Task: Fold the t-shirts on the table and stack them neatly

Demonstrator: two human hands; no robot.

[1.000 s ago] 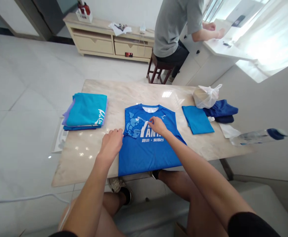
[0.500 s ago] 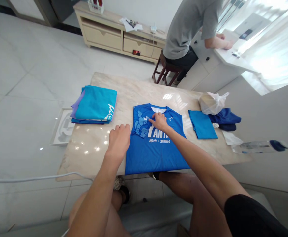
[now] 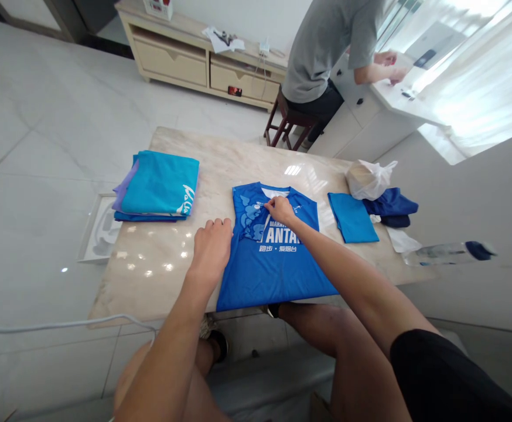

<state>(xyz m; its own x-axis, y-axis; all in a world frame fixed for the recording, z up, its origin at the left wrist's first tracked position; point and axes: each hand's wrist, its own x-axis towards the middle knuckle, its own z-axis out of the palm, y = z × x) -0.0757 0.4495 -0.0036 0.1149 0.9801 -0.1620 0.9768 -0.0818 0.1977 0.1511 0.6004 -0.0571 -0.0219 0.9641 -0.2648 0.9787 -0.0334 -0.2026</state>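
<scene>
A blue T-shirt with white lettering lies on the marble-topped table, its neck pointing away from me. Its patterned left sleeve is folded inward over the chest. My left hand is closed at the shirt's left edge, and its fingertips are partly hidden there. Reaching across the chest, my right hand pinches the sleeve's fabric just below the collar. To the left sits a stack of folded clothes, turquoise on top with purple and blue beneath.
On the table's right are a folded blue cloth, a plastic bag, dark blue fabric and a clear bottle. A white cable crosses at left. A person in grey sits on a stool beyond the marble table.
My right hand's fingers have closed into a pinch on the sleeve, and more of the chest lettering shows. My left hand stays at the shirt's edge. The view has shifted slightly.
</scene>
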